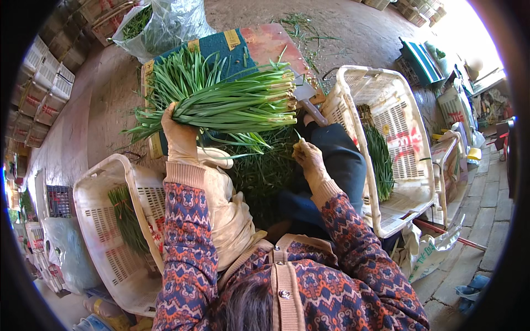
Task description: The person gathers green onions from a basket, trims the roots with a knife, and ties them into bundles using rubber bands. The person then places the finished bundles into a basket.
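Note:
My left hand (179, 131) grips a thick bunch of garlic chives (236, 103), the pale cut ends pointing right. Under and behind it, more loose chives (186, 68) lie on a green cloth-covered board (234, 53). My right hand (308, 159) is raised below the stem ends, its thumb and fingers pinched on a thin green chive leaf (297, 134). Just right of the stem ends, a cleaver (308, 97) with a wooden handle rests on a reddish board (273, 39). Loose leaf trimmings (261, 165) lie in the dark space between my legs.
A white plastic crate (408, 136) at the right holds chive bunches (377, 159). Another crate (95, 182) at the left contains a tied bunch (128, 219). Beyond the board stands a clear plastic bag (178, 29) of greens. Scraps (302, 29) litter the floor; stacked crates (45, 91) stand far left.

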Demonstrator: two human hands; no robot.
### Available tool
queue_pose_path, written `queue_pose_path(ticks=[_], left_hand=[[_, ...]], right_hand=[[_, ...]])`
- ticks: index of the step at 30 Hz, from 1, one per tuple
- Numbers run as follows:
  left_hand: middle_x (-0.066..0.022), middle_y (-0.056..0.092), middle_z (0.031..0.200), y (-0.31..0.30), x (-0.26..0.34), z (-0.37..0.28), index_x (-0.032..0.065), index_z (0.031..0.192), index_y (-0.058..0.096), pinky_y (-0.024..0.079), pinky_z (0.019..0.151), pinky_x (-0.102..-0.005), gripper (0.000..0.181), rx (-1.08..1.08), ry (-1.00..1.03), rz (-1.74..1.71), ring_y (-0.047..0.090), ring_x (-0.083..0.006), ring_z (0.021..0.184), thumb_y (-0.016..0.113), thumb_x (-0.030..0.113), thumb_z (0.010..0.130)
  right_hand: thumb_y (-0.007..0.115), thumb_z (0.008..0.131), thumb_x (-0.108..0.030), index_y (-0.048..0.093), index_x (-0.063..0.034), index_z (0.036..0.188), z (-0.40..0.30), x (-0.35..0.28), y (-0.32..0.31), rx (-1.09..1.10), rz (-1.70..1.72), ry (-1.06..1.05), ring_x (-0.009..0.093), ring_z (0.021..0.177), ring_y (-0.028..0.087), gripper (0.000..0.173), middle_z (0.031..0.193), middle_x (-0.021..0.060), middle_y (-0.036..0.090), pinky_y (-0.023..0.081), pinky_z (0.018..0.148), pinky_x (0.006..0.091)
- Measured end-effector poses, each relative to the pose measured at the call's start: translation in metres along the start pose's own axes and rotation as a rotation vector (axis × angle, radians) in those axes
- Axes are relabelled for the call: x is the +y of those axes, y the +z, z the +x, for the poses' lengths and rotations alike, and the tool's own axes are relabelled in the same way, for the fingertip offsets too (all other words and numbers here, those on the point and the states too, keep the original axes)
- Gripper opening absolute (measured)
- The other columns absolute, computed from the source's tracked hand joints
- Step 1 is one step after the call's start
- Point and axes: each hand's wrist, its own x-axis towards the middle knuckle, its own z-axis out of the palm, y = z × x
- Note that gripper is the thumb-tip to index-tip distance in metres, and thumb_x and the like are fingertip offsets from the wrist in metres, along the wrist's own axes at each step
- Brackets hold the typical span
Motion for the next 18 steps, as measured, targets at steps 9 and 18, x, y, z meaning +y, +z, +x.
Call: queue_pose_path(ticks=[9,18], left_hand=[[-0.0042,0.064,0.09,0.008,-0.002,-0.003,0.0102,0.088,0.06,0.05,0.079,-0.0389,0.02,0.065,0.105,0.016,0.06,-0.0214,0.084,0.056,0.03,0.085],[-0.0072,0.065,0.086,0.012,0.003,0.006,0.0086,0.087,0.06,0.05,0.08,-0.0375,0.015,0.137,0.312,-0.016,0.061,-0.0225,0.083,0.06,0.024,0.084]], right_hand=[[0.079,0.073,-0.016,0.07,-0.0059,0.095,-0.092,-0.125,0.097,-0.097,-0.931,-1.214,0.025,0.08,0.062,0.026,0.085,0.0075,0.065,0.05,0.071,0.0341],[0.06,0.091,-0.017,0.061,-0.0021,0.077,-0.061,-0.07,0.037,-0.036,-0.941,-0.861,0.022,0.059,0.056,0.02,0.068,0.0115,0.06,0.046,0.056,0.0341]])
